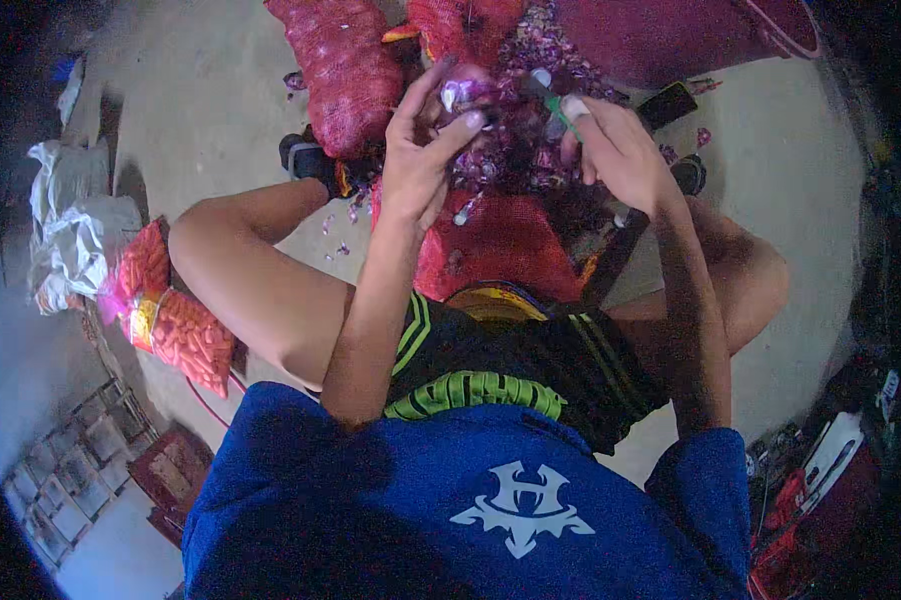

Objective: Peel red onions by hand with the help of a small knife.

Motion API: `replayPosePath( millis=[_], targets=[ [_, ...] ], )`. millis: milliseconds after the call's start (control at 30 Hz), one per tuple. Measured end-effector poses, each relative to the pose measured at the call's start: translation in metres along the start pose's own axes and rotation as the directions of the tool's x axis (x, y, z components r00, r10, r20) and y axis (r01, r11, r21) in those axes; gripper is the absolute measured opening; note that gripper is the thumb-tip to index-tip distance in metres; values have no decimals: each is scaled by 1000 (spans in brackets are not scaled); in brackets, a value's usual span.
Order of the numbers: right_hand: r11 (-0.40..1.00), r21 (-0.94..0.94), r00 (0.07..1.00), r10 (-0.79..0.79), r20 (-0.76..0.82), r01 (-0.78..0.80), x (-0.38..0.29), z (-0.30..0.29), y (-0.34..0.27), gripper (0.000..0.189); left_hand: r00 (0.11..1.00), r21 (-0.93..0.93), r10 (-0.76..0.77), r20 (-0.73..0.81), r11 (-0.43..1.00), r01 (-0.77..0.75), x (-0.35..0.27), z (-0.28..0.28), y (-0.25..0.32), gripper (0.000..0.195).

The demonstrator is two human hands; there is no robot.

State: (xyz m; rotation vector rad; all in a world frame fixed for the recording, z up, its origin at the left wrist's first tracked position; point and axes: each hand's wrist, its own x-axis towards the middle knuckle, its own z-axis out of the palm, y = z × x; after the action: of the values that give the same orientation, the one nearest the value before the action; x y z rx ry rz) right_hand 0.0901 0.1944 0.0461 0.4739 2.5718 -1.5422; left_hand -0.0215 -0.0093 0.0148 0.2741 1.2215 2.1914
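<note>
My left hand (428, 142) holds a purple-skinned bulb, likely a shallot or red onion (465, 94), between the thumb and fingers. To its right my right hand (615, 146) grips a small knife with a green handle (559, 112); its dark blade points up and to the left. A small pale round piece (541, 78) shows by the blade, and whether it touches the blade I cannot tell. Beneath both hands lies a heap of purple bulbs and loose skins (548, 157). A red mesh sack (495, 247) spreads between my legs, below the heap.
A full red mesh sack (345, 82) lies at the upper left, with another red mesh sack (465, 26) beside it. A large dark red tub (668, 37) is at the upper right. Bags of orange pieces (191, 345) and white plastic bags (79, 232) sit at the left.
</note>
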Motion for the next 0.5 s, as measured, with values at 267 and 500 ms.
replayPosePath(
  millis=[267, 500],
  targets=[
    [993, -29, 985, -115, -130, 112, 1, 4, 7, 37, 996, 173, -37, 85, 985, 21, 0, -8, -1, 70],
    [999, 20, 997, 50, -62, -49, -6, -6, -3, 43, 993, -165, -110, 35, 980, 114, -2, -7, 2, 59]
  ],
)
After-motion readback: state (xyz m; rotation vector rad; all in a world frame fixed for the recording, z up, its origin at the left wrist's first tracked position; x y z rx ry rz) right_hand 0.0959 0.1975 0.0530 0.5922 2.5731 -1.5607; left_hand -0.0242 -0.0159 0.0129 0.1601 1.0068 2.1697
